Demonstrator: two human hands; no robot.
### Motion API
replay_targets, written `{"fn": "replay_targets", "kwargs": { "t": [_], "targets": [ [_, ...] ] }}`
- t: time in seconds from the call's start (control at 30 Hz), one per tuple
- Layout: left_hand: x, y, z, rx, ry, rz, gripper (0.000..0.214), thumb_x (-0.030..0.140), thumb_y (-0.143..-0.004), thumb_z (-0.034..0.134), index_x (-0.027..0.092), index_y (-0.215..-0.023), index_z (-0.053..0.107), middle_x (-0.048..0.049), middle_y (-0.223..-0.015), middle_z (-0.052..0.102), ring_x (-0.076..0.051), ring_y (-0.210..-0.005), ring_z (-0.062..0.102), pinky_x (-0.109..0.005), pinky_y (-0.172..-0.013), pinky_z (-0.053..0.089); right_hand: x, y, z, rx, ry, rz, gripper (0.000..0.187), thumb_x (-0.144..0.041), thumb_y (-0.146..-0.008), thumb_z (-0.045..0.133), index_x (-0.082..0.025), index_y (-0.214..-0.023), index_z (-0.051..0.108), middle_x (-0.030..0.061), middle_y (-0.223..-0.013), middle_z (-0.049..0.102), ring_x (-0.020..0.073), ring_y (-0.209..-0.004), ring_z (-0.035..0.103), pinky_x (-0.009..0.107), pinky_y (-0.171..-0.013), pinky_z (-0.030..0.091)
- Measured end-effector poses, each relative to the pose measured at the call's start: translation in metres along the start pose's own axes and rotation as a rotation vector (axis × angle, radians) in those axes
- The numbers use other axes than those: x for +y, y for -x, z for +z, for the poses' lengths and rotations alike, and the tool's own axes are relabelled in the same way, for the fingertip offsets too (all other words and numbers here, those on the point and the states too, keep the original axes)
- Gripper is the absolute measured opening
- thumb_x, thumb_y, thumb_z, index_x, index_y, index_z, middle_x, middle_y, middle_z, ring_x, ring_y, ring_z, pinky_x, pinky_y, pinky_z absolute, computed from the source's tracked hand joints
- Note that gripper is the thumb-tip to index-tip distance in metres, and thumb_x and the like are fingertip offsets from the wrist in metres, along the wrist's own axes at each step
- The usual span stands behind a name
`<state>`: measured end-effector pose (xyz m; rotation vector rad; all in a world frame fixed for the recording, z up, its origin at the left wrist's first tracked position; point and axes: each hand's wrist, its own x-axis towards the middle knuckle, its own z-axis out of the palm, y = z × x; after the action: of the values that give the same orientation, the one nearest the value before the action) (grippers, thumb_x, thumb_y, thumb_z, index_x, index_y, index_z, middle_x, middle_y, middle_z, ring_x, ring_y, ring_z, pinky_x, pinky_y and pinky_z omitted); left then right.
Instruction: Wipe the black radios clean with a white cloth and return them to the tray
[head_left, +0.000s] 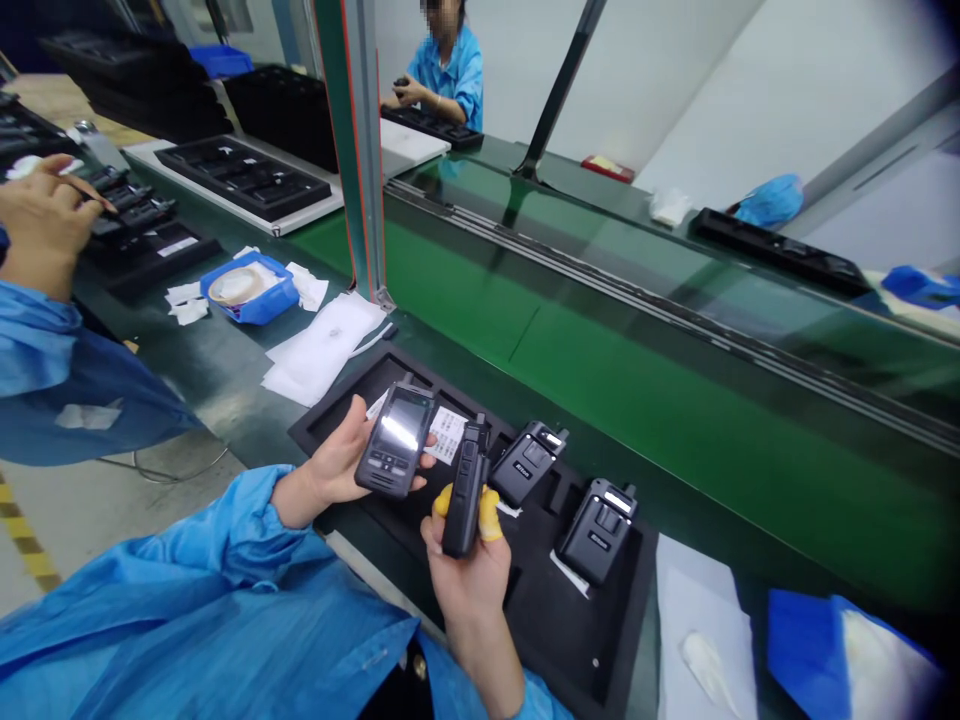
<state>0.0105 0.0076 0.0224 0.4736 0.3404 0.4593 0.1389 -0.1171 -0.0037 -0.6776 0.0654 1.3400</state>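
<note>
My left hand (341, 460) is closed around a black handheld radio (396, 440), its screen and buttons facing up and light glaring on the glass. In my right hand (469, 575), yellow covers on the thumb and a fingertip, a second black handheld radio (466, 490) is gripped edge-on, so its narrow side shows. Both are held above a black foam tray (551, 635). Two more radios, a nearer one (598, 530) and a farther one (527, 465), lie back side up in the tray to the right. A white label sheet (447, 435) shows behind my hands.
White papers (326, 345) and a blue box (251, 288) with a tape roll lie left. Right of the tray are a white sheet (705, 630) and a blue bin (810, 650). A co-worker's hand (49, 220) works at far left; another person (450, 75) sits behind the glass partition.
</note>
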Motion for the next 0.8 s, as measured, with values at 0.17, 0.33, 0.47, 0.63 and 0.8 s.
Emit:
{"fn": "replay_targets", "kwargs": {
  "t": [0.17,0.33,0.47,0.63,0.8],
  "targets": [
    [0.006,0.008,0.002,0.04,-0.352,0.202,0.073,0.04,-0.082,0.065,0.035,-0.143,0.025,-0.0079,-0.127,0.054,-0.027,-0.111,0.057,-0.048,-0.097,0.041,0.0,0.003,0.0,0.102,0.309,-0.239,0.055,-0.048,-0.077,0.061,-0.035,-0.128,0.044,0.0011,-0.116,0.061,0.0156,-0.101,0.059,0.036,-0.085,0.05],
    [0.003,0.012,-0.006,0.138,-0.972,0.566,0.089,0.029,-0.07,0.078,0.032,-0.144,0.028,-0.0071,-0.138,0.039,-0.026,-0.129,0.037,-0.042,-0.111,0.022,0.004,0.005,-0.011,0.15,0.623,-0.37,0.07,-0.052,-0.082,0.05,-0.033,-0.143,0.02,0.0045,-0.146,0.034,0.0205,-0.129,0.04,0.045,-0.106,0.034],
    [0.002,0.018,-0.007,0.203,-1.373,0.699,0.084,0.026,-0.067,0.079,0.025,-0.14,0.039,-0.0115,-0.13,0.045,-0.029,-0.123,0.04,-0.045,-0.109,0.026,0.007,0.008,-0.018,0.189,0.846,-0.509,0.073,-0.049,-0.083,0.052,-0.03,-0.144,0.018,0.0034,-0.152,0.019,0.0221,-0.139,0.022,0.047,-0.114,0.016],
    [0.001,0.024,-0.004,0.184,-1.438,0.785,0.067,0.023,-0.071,0.076,0.025,-0.132,0.05,-0.0118,-0.125,0.048,-0.028,-0.118,0.045,-0.042,-0.107,0.032,0.006,0.015,-0.015,0.179,0.963,-0.549,0.074,-0.049,-0.083,0.051,-0.029,-0.145,0.017,0.0032,-0.153,0.018,0.0221,-0.14,0.018,0.047,-0.115,0.009],
    [0.006,0.014,-0.002,0.358,-1.043,0.669,0.083,0.021,-0.054,0.086,0.025,-0.129,0.051,-0.0089,-0.13,0.047,-0.03,-0.123,0.043,-0.041,-0.107,0.032,0.001,-0.009,-0.002,0.236,0.939,-0.477,0.064,-0.049,-0.087,0.042,-0.03,-0.144,0.02,0.0028,-0.149,0.028,0.0202,-0.135,0.031,0.043,-0.112,0.024]
  ]
}}
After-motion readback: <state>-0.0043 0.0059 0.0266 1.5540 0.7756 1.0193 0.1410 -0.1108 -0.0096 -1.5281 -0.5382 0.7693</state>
